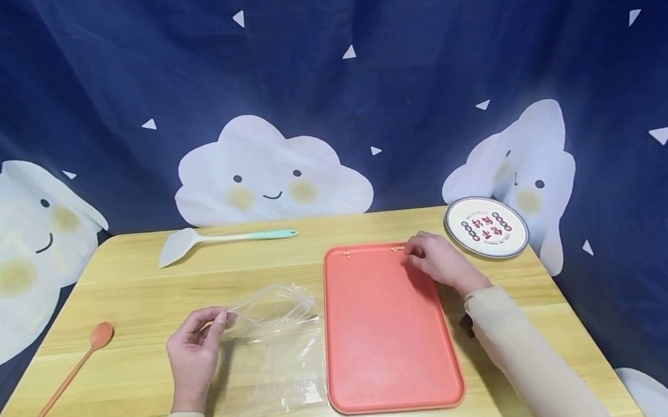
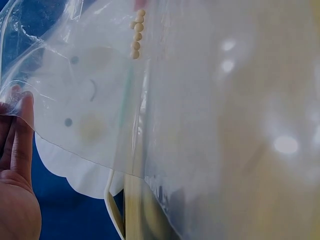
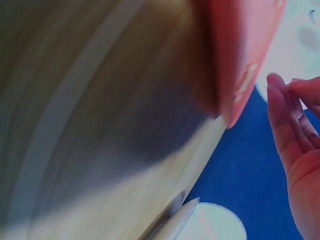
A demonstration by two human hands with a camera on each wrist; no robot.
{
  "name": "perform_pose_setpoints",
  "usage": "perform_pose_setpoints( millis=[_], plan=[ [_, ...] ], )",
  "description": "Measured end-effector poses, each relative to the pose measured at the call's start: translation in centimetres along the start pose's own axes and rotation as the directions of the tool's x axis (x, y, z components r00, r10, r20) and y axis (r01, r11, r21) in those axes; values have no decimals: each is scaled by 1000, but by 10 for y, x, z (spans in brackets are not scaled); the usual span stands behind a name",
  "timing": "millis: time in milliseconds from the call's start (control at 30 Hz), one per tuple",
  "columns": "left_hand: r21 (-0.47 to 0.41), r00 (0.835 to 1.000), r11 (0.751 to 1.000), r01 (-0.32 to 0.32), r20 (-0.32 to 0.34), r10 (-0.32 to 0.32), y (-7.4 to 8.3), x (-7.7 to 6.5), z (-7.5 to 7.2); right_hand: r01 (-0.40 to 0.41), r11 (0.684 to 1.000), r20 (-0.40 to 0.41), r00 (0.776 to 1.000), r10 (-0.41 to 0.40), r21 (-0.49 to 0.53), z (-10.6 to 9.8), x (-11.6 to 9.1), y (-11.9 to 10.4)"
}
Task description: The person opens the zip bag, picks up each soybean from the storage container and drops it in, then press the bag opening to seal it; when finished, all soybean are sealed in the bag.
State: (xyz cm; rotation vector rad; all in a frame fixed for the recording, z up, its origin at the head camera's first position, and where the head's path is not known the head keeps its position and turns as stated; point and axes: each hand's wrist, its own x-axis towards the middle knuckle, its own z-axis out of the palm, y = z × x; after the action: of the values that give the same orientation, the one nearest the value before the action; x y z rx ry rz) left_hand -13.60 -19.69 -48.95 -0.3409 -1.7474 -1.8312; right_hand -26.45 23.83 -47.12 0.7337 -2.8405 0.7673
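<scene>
Plastic bag [image 1: 275, 356], clear, lies left of the red tray [image 1: 389, 336], its side just beside the tray's left rim; whether the two touch, you cannot tell. Your left hand [image 1: 196, 353], farther left of the tray, is clamped on the bag's upper edge between thumb and fingers, and the bag's mouth gapes at that end. Your right hand [image 1: 441, 262] stands at the tray's far right corner, thumb and fingertips close together; whether they grip anything cannot be told. Small pale beads [image 1: 398, 249] sit in the tray along its far rim in two groups: one just beside your right fingertips, the other near the far left corner. Past the tray's far right corner you have a white plate [image 1: 487, 227] with a dark rim and red lettering. A white spatula [image 1: 217, 238] with a green grip lies beyond the tray's far left corner, and an orange spoon [image 1: 101, 335] well to the tray's left. Behind the tray hangs a dark blue curtain [image 1: 298, 72].
</scene>
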Motion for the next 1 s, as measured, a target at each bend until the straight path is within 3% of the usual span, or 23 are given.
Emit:
perform_pose_setpoints(
  millis=[167, 300, 600, 1000],
  plan=[
    [23, 1000, 1000, 16, -11, -15, 0, -1, 0, 4, 980, -31, 1000, 2, 201, -1, 4, -19],
    [41, 999, 998, 43, -18, -43, 0, -1, 0, 16, 957, -27, 1000, -9, 290, -2, 6, -34],
    [-1, 1000, 1000, -7, -2, 7, 1, 0, 4, 111, 959, -45, 994, -103, 262, 0, 12, -66],
    [31, 999, 998, 48, -18, -48, 1, 0, 4, 177, 951, 2, 983, -183, 252, 6, 26, -120]
  ],
)
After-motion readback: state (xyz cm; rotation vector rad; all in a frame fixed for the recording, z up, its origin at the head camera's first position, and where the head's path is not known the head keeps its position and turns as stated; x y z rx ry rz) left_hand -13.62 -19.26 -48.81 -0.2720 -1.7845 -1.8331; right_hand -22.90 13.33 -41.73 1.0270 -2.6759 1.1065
